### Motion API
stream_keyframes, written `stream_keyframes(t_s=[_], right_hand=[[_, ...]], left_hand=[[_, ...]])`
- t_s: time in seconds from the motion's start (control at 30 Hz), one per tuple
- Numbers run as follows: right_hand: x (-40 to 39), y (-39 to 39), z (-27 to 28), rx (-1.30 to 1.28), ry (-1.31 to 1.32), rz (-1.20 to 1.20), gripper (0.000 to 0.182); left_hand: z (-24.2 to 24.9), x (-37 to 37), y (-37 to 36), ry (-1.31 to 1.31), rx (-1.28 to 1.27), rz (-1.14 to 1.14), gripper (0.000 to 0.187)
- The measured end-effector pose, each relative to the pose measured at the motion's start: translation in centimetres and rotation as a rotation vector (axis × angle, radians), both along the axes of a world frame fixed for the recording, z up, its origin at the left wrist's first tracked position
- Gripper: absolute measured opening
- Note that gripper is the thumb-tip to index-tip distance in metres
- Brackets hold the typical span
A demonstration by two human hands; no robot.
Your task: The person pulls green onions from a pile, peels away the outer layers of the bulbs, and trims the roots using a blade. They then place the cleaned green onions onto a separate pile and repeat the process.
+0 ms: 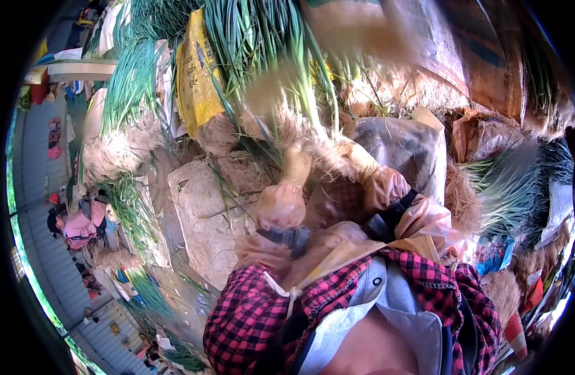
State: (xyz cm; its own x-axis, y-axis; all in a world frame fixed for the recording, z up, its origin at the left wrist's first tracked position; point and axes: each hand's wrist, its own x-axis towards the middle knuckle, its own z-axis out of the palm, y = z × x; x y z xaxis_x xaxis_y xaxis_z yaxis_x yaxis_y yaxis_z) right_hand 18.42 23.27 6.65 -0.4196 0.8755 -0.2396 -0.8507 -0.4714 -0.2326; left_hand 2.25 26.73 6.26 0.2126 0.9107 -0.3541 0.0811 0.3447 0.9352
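Note:
My left hand (297,164), in a pale yellowish glove, is closed at the root end of a few spring onions (312,106). Their white stems and green leaves point away from me. My right hand (361,160), gloved alike, closes around the same roots (330,153) from the other side. The fingertips are partly hidden by the stringy roots. Just beyond my hands stands a thick bunch of spring onions (250,47) with roots toward me.
A yellow printed sack (197,75) and another spring onion bundle (128,119) lie to the left. A worn sheet (206,215) covers the ground nearby. Grey plastic (403,147) lies beside my right hand. More spring onions (506,187) lie right. A person in pink (84,224) is at far left.

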Motion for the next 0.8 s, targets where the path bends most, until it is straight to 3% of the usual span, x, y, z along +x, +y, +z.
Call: stream_keyframes(t_s=[0.03,0.1,0.13,0.2,0.23,0.27,0.3,0.37,0.4,0.43,0.47,0.5,0.57,0.63,0.7,0.73,0.77,0.8], right_hand=[[0.5,0.0,-4.6,0.022,0.197,0.050,0.034],[1.1,0.4,-2.3,0.103,0.273,0.084,0.029],[1.6,0.5,-2.0,0.183,0.353,0.109,0.026],[1.4,0.3,-1.6,0.255,0.433,0.138,0.025],[0.8,0.2,-2.1,0.077,0.348,0.082,0.026],[0.2,0.2,-2.9,-0.093,0.259,0.027,0.028],[0.3,-0.3,-3.6,-0.050,0.093,-0.014,0.025],[0.5,-0.4,1.8,0.029,-0.162,-0.047,0.027],[0.5,-0.2,2.9,0.063,-0.134,-0.090,0.032],[0.6,-0.7,2.5,0.108,-0.489,-0.137,0.026],[0.5,-0.5,1.4,0.118,-0.398,-0.186,0.029],[0.2,0.0,0.7,0.130,-0.302,-0.231,0.032],[-0.3,0.9,2.9,0.074,-0.347,-0.212,0.028],[-1.0,1.2,3.3,0.031,-0.391,-0.179,0.024],[-1.4,1.0,1.6,-0.070,-0.202,-0.245,0.015],[-1.1,0.9,2.2,-0.035,-0.275,-0.174,0.014],[-0.6,1.0,0.0,0.088,-0.377,-0.089,0.016],[-0.4,0.8,1.4,0.051,-0.372,-0.108,0.015]], left_hand=[[0.7,-0.1,0.1,0.173,-0.097,-0.152,0.018],[0.4,0.2,1.0,0.799,0.136,-0.282,0.016],[0.2,1.1,1.9,0.794,0.141,-0.275,0.016],[-0.1,2.8,3.1,1.322,0.584,-0.036,0.015],[-0.8,2.9,3.6,1.411,0.487,-0.031,0.015],[-1.9,3.2,4.8,1.389,0.250,-0.146,0.014],[-2.9,3.1,5.8,1.350,0.072,-0.240,0.014],[-4.3,2.6,7.3,1.150,-0.103,-0.323,0.014],[-4.6,1.9,7.9,0.951,-0.136,-0.330,0.013],[-4.6,0.5,8.0,0.477,-0.170,-0.266,0.013],[-3.5,-1.9,8.5,-0.306,-0.318,-0.356,0.013],[-1.2,1.0,5.0,-0.005,-0.098,0.179,0.014],[3.6,0.0,3.7,-0.072,-0.033,0.122,0.022],[3.3,-1.9,2.1,0.064,-0.062,-0.020,0.031],[0.1,-1.8,0.6,0.396,0.367,-0.229,0.033],[-0.3,-2.3,0.2,0.832,0.894,-0.416,0.042],[3.7,0.6,0.0,0.335,0.321,-0.143,0.048],[5.0,1.6,0.4,0.305,0.416,-0.096,0.050]])
